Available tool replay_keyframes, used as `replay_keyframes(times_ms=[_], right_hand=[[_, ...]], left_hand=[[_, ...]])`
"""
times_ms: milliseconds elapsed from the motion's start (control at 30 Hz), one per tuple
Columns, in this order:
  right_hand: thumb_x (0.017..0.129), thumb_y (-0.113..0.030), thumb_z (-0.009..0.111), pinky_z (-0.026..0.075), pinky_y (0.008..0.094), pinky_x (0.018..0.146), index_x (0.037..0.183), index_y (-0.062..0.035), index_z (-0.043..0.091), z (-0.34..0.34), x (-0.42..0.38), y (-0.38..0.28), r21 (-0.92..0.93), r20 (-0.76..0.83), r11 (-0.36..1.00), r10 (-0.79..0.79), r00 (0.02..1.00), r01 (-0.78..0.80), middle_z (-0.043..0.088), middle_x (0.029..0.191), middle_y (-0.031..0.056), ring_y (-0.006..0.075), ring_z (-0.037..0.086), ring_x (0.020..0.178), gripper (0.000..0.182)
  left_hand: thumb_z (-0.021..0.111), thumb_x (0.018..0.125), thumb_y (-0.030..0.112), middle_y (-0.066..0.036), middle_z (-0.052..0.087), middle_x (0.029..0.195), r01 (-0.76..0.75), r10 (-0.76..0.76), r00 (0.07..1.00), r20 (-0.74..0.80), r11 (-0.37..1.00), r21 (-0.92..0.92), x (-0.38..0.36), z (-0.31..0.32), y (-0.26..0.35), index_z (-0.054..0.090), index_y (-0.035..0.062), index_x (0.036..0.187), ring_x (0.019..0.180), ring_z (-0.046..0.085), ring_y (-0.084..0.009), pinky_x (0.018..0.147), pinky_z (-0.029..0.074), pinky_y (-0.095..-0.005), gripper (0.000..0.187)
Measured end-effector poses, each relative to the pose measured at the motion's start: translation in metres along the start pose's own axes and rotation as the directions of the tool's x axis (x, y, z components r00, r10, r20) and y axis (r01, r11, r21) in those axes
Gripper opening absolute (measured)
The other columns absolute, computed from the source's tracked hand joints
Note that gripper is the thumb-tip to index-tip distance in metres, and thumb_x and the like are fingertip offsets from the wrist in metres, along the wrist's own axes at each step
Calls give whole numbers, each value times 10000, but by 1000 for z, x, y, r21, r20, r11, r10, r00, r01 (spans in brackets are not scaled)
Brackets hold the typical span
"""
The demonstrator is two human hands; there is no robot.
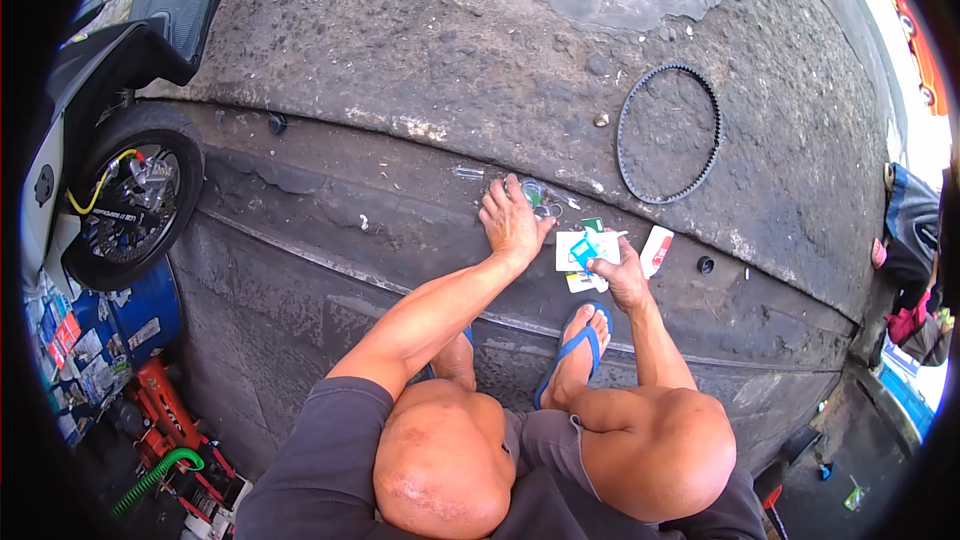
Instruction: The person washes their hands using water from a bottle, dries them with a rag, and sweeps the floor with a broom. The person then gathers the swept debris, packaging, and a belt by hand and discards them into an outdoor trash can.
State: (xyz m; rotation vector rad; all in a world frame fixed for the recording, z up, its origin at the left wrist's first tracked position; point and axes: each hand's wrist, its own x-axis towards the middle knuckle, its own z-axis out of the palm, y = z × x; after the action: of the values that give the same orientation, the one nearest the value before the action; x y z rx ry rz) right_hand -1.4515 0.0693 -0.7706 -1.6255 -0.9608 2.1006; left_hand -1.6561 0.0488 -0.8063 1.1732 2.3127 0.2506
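Observation:
My left hand (512,220) lies on the dark ground with its fingers stretched out, beside a clear plastic bag (531,192) with some green in it. A small ring (556,210) lies just off its thumb. Pinched in my right hand (625,278) is a small blue-and-white card (583,251), held over a larger white card (566,242). A green card (593,225) shows above these, and a yellow-and-white one (582,282) below. Right of the hand lies a red-and-white packet (656,251).
A toothed black drive belt (622,140) lies on the raised slab ahead. A motorbike wheel (135,200) stands at the left, above a red jack (165,405). A small black cap (705,265) lies at the right. Another person (910,230) is at the far right edge.

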Motion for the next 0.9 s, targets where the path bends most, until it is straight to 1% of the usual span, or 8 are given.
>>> replay_keyframes(times_ms=[200,433,500,567,600,633,667,900], right_hand=[[705,-64,701,491,306,852,1310,74,395,-8,1,4,-1,-12,1000,6,1000,-6,610,1099,136,201,612,979,692],[705,-63,700,484,317,861,1288,52,424,-11,4,1,96,-3,995,-23,1000,24,610,1088,124,192,610,973,655],[706,-61,696,485,323,860,1281,42,433,-10,4,-2,123,-9,992,-33,999,34,612,1074,116,188,611,964,641],[711,-52,673,499,328,832,1273,16,446,-8,3,-11,348,68,938,-27,997,2,616,1037,91,185,617,928,611],[719,-73,658,517,334,811,1278,-3,445,-5,3,-16,403,107,915,-28,994,-18,622,1019,81,191,629,908,601],[730,-96,649,528,343,810,1257,-10,455,0,-1,-24,468,148,882,-10,989,-61,627,1027,81,189,637,919,569],[731,-104,650,529,342,814,1238,-12,466,5,0,-27,511,186,856,-29,982,-72,629,1029,81,187,639,924,547],[732,-128,662,542,325,805,1184,-18,491,17,12,-18,547,262,832,-63,963,-94,635,1017,80,177,645,934,496]], left_hand=[[756,697,173,-171,451,1138,-131,130,991,32,991,27,3,1,-5,518,72,1166,1090,436,-365,889,387,-481,536],[700,708,90,-148,514,1091,-254,254,966,47,967,13,11,4,-14,564,71,1064,1019,523,-350,838,448,-465,382],[680,709,52,-153,588,1038,-234,228,972,-59,907,-351,17,3,-19,583,71,1050,988,586,-345,838,472,-455,355],[651,761,18,-135,644,1008,-101,117,993,14,904,-415,16,-3,-13,593,61,1045,967,634,-273,828,506,-379,293],[644,788,22,-110,648,994,137,103,959,264,648,-749,15,-9,-13,589,58,1044,929,638,-234,800,512,-345,264],[638,815,26,-86,652,979,422,190,857,478,273,-865,13,-15,-13,585,56,1042,891,642,-196,773,517,-312,235],[616,851,26,-51,651,965,439,268,828,493,237,-867,8,-20,-10,586,47,1036,859,628,-126,753,515,-252,189],[490,879,109,-68,641,1026,477,407,785,467,84,-875,-18,-27,4,564,3,1122,932,630,-165,846,505,-298,275]])
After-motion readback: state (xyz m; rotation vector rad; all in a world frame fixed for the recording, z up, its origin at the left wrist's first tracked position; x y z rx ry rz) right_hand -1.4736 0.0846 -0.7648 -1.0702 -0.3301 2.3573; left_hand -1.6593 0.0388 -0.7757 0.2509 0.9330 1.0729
